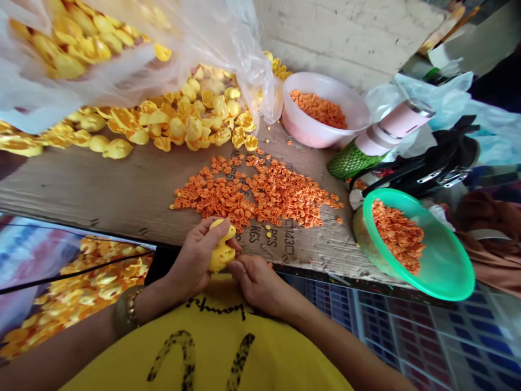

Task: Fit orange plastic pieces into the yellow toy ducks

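Observation:
My left hand (203, 247) is closed around a yellow plastic duck half-shell (221, 247), held just off the table's front edge. Its small round head part points up and has holes in it. Against the shell's lower right side, my right hand (254, 279) is pinched; whatever its fingertips hold is hidden. Just beyond both hands, a spread pile of small orange plastic pieces (280, 190) lies on the cardboard. Farther back is a heap of yellow shells (191, 122), partly under a clear plastic bag (211, 32).
Behind the orange pile stands a pink bowl (301, 130) of orange pieces. A green bowl (448, 266) tilts at the right edge, also with orange pieces. Between them are a pink tumbler (401, 122) and a black bag (443, 157). More yellow shells (93, 288) lie below left.

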Motion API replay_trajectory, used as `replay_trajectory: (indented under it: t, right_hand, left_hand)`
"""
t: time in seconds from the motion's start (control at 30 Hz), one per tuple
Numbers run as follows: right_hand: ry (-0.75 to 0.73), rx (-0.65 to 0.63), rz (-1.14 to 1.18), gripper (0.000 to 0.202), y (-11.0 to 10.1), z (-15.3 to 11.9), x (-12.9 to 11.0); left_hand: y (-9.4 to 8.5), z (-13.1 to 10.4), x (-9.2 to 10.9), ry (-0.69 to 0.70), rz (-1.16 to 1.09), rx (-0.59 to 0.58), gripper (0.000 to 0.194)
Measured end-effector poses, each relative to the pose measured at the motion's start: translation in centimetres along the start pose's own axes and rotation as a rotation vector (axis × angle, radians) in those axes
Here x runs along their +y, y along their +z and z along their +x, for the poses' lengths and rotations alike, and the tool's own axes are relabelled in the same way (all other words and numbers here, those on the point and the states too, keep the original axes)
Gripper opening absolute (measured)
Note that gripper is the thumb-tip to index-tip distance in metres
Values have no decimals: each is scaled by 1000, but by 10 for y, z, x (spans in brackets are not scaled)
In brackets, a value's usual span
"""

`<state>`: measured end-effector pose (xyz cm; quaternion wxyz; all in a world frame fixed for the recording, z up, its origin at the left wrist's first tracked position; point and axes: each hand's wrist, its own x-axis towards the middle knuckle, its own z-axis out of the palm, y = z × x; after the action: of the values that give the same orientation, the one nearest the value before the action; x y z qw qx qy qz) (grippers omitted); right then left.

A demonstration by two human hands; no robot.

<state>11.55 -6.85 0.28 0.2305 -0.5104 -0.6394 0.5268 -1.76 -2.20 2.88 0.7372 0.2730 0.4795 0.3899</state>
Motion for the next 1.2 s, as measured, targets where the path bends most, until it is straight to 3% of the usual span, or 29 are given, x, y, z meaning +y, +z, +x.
replay_trajectory:
  t: [0.17, 0.3, 0.37, 0.43, 0.5, 0.63, 0.83, 0.93, 1.03, 1.2]
  right_hand:
    - [-21, 16, 7, 31, 0, -3, -5]
    - [61, -60, 91, 37, -28, -9, 2]
    - [78, 149, 20, 35, -51, -7, 19]
    - [80, 553, -131, 25, -73, -1, 42]
    - [63, 740, -277, 16, -86, 7, 64]
    - [39, 682, -556, 11, -88, 20, 84]
    - [25, 557, -736, 9, -79, 19, 78]
    - [-13, 637, -488, 11, -76, 15, 65]
    - [-5, 690, -22, 17, -62, 8, 41]
    - [67, 494, 647, 27, -23, 3, 6]
  left_hand:
    - [7, 1, 4, -41, -3, -5, 23]
    - [9, 6, 7, -189, -75, 28, 19]
    - [7, 10, 7, -266, -128, 47, 19]
    - [3, 14, 5, -309, -144, 55, 18]
    - [0, 16, 2, -344, -129, 48, 17]
    - [-2, 17, 0, -403, -120, 5, 20]
    - [-3, 18, 2, -446, -197, -42, 27]
    - [-6, 20, 0, -427, -233, -60, 27]
    - [-8, 20, -3, -419, -257, -38, 24]
    - [-6, 22, -6, -405, -269, -24, 24]
